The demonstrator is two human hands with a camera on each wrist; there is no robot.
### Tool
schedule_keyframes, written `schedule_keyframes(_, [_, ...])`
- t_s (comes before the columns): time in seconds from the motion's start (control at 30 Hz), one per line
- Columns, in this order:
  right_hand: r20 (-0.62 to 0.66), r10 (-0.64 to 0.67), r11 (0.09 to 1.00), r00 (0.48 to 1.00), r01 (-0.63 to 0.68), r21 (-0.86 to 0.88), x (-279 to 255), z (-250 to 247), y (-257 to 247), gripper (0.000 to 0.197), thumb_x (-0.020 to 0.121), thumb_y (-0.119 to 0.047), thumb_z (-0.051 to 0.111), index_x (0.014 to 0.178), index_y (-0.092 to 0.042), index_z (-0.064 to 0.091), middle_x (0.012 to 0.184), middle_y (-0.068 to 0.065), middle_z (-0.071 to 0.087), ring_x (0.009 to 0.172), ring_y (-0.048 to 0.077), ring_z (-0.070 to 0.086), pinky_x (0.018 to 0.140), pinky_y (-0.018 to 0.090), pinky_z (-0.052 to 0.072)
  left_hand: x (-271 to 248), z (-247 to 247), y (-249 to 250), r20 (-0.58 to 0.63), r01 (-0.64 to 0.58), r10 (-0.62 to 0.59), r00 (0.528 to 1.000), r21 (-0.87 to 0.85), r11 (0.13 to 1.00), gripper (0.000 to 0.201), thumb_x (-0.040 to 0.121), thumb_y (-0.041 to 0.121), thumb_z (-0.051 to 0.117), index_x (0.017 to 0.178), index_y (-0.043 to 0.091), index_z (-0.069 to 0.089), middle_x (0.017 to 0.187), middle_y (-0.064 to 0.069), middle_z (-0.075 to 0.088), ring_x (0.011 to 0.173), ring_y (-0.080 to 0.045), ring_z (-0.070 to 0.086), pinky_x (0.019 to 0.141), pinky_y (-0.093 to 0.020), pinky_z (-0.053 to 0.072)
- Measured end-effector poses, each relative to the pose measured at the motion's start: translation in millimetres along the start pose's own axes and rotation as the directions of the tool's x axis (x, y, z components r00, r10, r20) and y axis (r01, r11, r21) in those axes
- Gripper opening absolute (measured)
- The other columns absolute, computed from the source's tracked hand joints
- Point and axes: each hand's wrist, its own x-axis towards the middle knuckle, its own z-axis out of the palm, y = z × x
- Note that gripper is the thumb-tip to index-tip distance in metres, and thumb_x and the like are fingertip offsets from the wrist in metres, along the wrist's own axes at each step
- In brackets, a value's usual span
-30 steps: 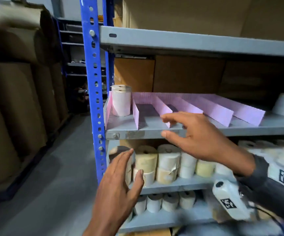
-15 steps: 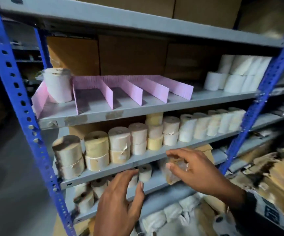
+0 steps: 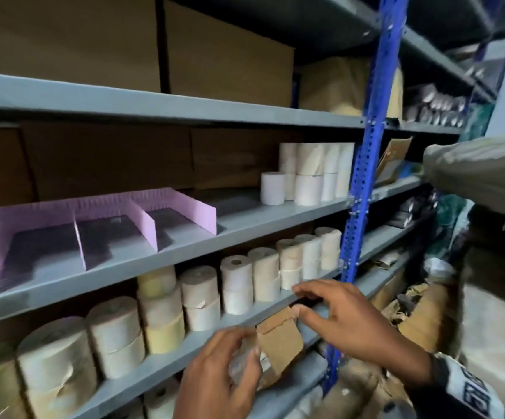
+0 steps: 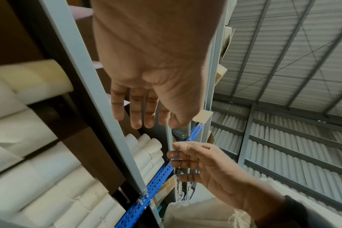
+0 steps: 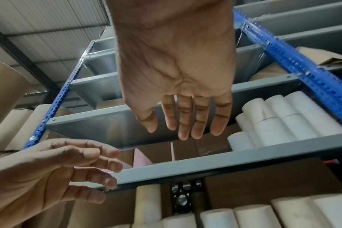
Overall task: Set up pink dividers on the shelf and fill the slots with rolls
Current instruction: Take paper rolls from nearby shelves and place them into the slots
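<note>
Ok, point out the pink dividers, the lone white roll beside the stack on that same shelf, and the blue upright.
pink dividers [image 3: 147, 229]: head view, flat side of a middle partition.
white roll [image 3: 272, 189]: head view, curved side of the single roll.
blue upright [image 3: 366, 164]: head view, perforated face of the post.

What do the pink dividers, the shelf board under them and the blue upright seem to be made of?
Pink dividers: probably thin corrugated card or plastic sheet, matte; fine ribs show along the back strip.
Shelf board: likely sheet metal, painted grey, with a folded front lip.
Blue upright: likely steel angle, painted blue, punched with rows of holes and bolted.
</note>
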Motion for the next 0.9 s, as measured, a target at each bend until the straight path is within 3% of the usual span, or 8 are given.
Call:
schedule_keyframes(0.1, [-0.038,-0.009,1.000,0.999,0.008,-0.004,28.4,-25.5,33.1,0.051,0.083,-0.064,0.052,0.125,-0.038,0.062,0.114,-0.029,0.062,0.113,-0.009,0.054,0.096,0.019,0.046,41.3,39.8,7.6,-0.022,0.051,-0.053,0.998,-0.060,0.997,0.012,0.089,0.037,0.072,0.099,0.043,0.072,0.104,0.037,0.063,0.095,0.012,0.062,0.075,-0.020,0.052])
schedule_keyframes(0.17, [-0.049,-0.021,1.000,0.999,0.020,-0.018,48.3,-43.3,51.6,0.054,0.081,-0.066,0.051,0.125,-0.037,0.063,0.109,-0.031,0.060,0.111,-0.009,0.055,0.095,0.019,0.046,70.1,61.5,16.2,-0.020,0.090,-0.092,0.996,-0.082,0.993,0.013,0.088,0.036,0.074,0.096,0.046,0.071,0.102,0.036,0.066,0.096,0.011,0.062,0.071,-0.020,0.051])
schedule_keyframes(0.27, [-0.071,-0.046,0.998,0.996,0.043,-0.039,84.9,-65.2,72.5,0.061,0.077,-0.070,0.048,0.123,-0.035,0.065,0.108,-0.030,0.062,0.106,-0.005,0.058,0.095,0.022,0.047,117.5,86.1,27.1,0.000,0.087,-0.088,0.996,-0.078,0.993,0.010,0.089,0.041,0.070,0.099,0.042,0.072,0.099,0.030,0.070,0.096,0.009,0.064,0.077,-0.021,0.053])
schedule_keyframes(0.43, [-0.081,-0.026,1.000,0.996,0.025,-0.008,162.4,-83.0,104.2,0.048,0.084,-0.054,0.065,0.124,-0.028,0.066,0.116,-0.013,0.069,0.106,0.003,0.063,0.095,0.030,0.051,209.3,119.7,38.4,0.002,0.095,-0.095,0.996,-0.092,0.991,0.020,0.093,0.038,0.068,0.112,0.031,0.071,0.098,0.024,0.071,0.093,0.011,0.064,0.088,-0.021,0.056])
schedule_keyframes(0.53, [-0.086,-0.021,0.999,0.996,0.017,-0.038,217.2,-90.2,117.7,0.045,0.087,-0.050,0.066,0.126,-0.028,0.064,0.112,-0.014,0.065,0.107,0.009,0.061,0.092,0.030,0.050,264.0,145.8,32.7,0.007,0.169,-0.170,0.985,-0.149,0.974,0.029,0.094,0.034,0.068,0.121,0.023,0.069,0.107,0.011,0.072,0.099,-0.004,0.067,0.092,-0.032,0.057])
schedule_keyframes(0.67, [-0.138,-0.067,0.992,0.988,0.051,-0.113,291.1,-99.4,126.5,0.041,0.088,-0.044,0.065,0.122,-0.021,0.067,0.108,-0.005,0.069,0.104,0.016,0.063,0.090,0.031,0.050,334.5,169.6,6.6,-0.023,0.214,-0.217,0.976,-0.103,0.971,0.042,0.092,0.032,0.067,0.129,0.016,0.064,0.121,-0.002,0.070,0.115,-0.021,0.064,0.101,-0.032,0.050])
schedule_keyframes(0.8, [-0.055,-0.105,0.975,0.993,0.091,-0.202,364.6,-91.1,130.7,0.042,0.090,-0.042,0.063,0.124,-0.018,0.066,0.121,0.001,0.070,0.109,0.018,0.063,0.085,0.023,0.043,404.1,186.0,-30.1,-0.010,0.375,-0.383,0.924,-0.176,0.910,0.043,0.086,0.036,0.070,0.122,0.013,0.067,0.121,-0.007,0.072,0.117,-0.028,0.065,0.098,-0.037,0.053])
schedule_keyframes(0.9, [-0.003,-0.109,0.965,0.994,0.105,-0.239,412.5,-80.3,130.5,0.038,0.090,-0.041,0.063,0.119,-0.016,0.069,0.120,0.003,0.071,0.109,0.021,0.064,0.081,0.022,0.040,441.3,205.2,-52.8,0.081,0.498,-0.494,0.866,-0.243,0.832,0.041,0.084,0.031,0.072,0.118,0.009,0.071,0.119,-0.012,0.073,0.112,-0.031,0.068,0.096,-0.038,0.057])
